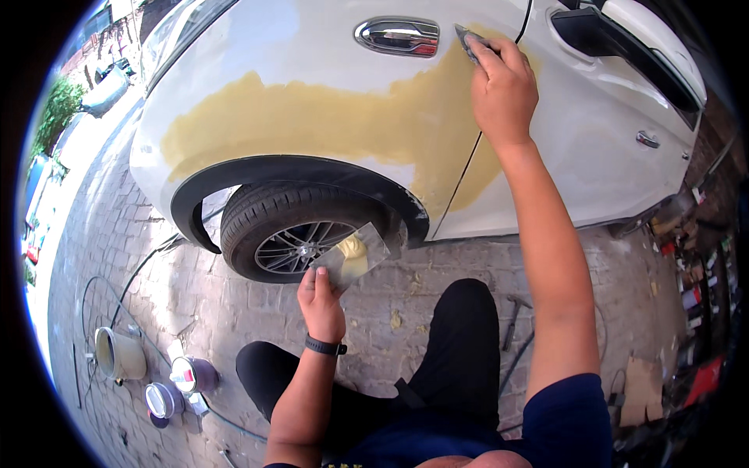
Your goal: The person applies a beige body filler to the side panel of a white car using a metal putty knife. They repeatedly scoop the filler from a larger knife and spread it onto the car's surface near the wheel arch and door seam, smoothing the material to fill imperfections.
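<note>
White car (pixel 312 47) with broad matte-yellow patch (pixel 335 117); right hand (pixel 505 93) grips a spreader (pixel 466 40) there, left hand (pixel 320 304) a clear plate (pixel 378 248) of yellow paste (pixel 353 253). Near left: bucket (pixel 121 357), contents unclear.

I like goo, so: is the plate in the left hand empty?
No, not empty: a pale yellow blob sits on the plate.

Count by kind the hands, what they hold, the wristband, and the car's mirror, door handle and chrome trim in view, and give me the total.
Hands: 2 (left hand, right hand)
Plate: 1
Spreader: 1
Wristband: 1
Mirror: 1
Door handle: 1
Chrome trim: 1
Total: 8
</note>
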`<state>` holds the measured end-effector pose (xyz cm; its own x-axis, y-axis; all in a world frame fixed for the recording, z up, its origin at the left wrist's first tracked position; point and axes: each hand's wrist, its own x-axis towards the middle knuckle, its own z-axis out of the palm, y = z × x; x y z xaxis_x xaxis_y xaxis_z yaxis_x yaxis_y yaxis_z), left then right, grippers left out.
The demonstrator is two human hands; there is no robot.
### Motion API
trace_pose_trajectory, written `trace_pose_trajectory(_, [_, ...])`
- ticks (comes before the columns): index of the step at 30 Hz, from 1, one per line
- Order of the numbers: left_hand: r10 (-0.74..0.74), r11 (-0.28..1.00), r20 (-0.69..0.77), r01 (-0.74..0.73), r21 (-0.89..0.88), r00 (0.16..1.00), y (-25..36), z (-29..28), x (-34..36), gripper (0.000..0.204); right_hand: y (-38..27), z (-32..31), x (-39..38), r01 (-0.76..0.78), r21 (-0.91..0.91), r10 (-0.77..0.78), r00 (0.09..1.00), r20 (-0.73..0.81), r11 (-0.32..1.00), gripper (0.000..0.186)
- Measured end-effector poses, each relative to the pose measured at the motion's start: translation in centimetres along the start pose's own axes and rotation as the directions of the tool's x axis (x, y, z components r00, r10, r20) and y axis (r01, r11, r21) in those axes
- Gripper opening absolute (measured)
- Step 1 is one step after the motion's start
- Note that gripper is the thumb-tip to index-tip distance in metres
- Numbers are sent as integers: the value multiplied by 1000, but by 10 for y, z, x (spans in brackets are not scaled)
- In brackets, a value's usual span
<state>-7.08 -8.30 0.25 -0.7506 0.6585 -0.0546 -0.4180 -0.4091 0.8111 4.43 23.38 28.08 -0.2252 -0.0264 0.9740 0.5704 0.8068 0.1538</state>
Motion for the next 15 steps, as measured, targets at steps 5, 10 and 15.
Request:
trace_pose_trajectory(5, [-4,1000,1,4,10,1000,-1,-5,-1,28,-16,-2,-27,24,12,-24,999,29,1000,33])
trace_pose_trajectory(10, [-7,1000,25,7,10,1000,-2,-7,2,28,-44,-13,-60,18,24,-20,995,102,1000,32])
trace_pose_trajectory(15, [-13,1000,9,13,4,1000,3,-6,3,28,-37,-33,-64,131,99,-150,964,221,986,34])
